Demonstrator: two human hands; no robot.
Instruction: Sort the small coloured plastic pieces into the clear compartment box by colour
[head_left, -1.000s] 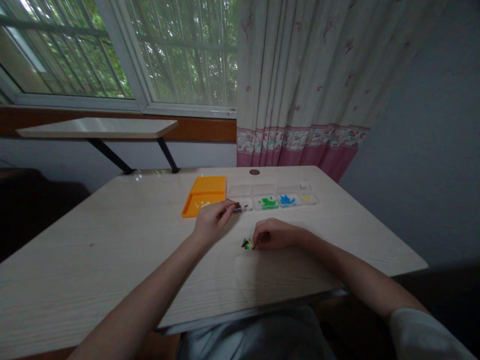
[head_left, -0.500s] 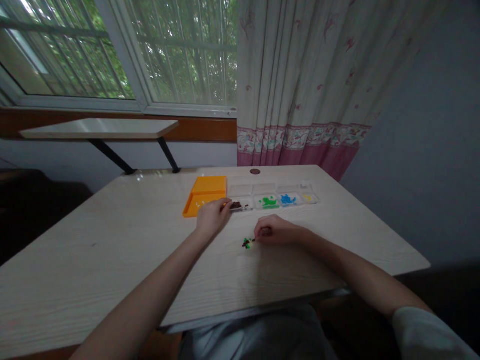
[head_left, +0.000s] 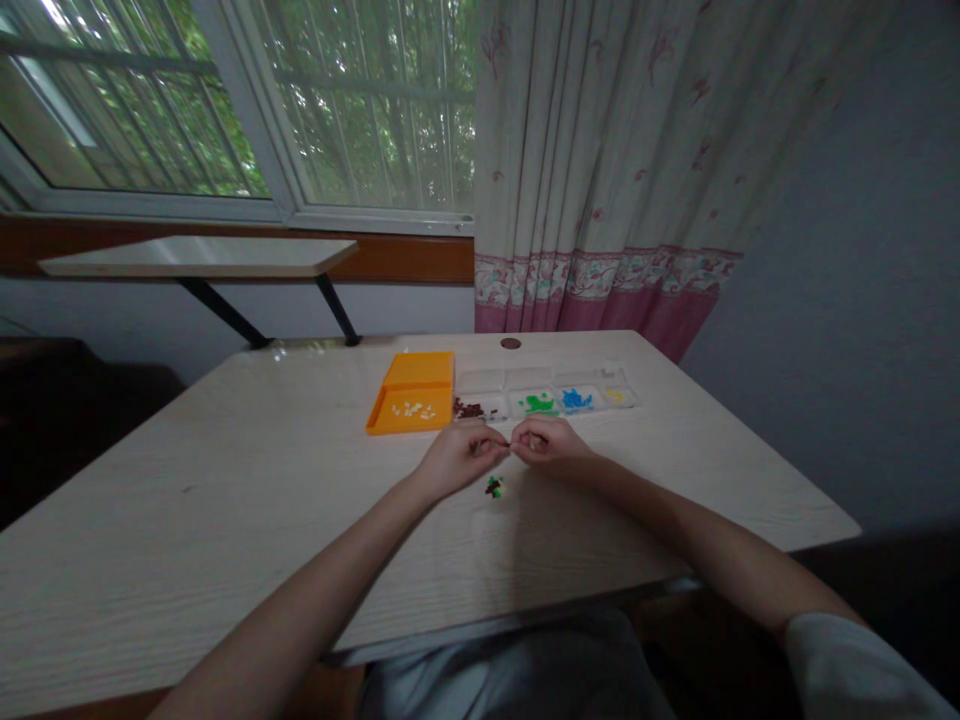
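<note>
My left hand [head_left: 466,458] and my right hand [head_left: 551,441] meet fingertip to fingertip above the table. Both are closed in a pinch. A tiny dark brown piece [head_left: 508,446] shows between their fingertips; whether it is one piece or two joined, I cannot tell. Just below them on the tabletop lies a small cluster of brown and green pieces [head_left: 493,488]. Behind my hands, loose brown pieces [head_left: 469,409] fill part of a clear compartment tray [head_left: 504,379]. Green pieces [head_left: 538,403], blue pieces [head_left: 576,398] and yellow pieces [head_left: 615,396] lie in its other compartments.
An open orange case [head_left: 418,370] stands left of the tray, with small white pieces [head_left: 412,410] in its front part. A round brown disc [head_left: 510,343] is set near the table's back edge. A raised shelf [head_left: 202,257] on black legs rises at the back left.
My left hand has left the brown pieces' compartment and come right and nearer to me. My right hand has lifted away from the cluster, so the two hands now touch.
</note>
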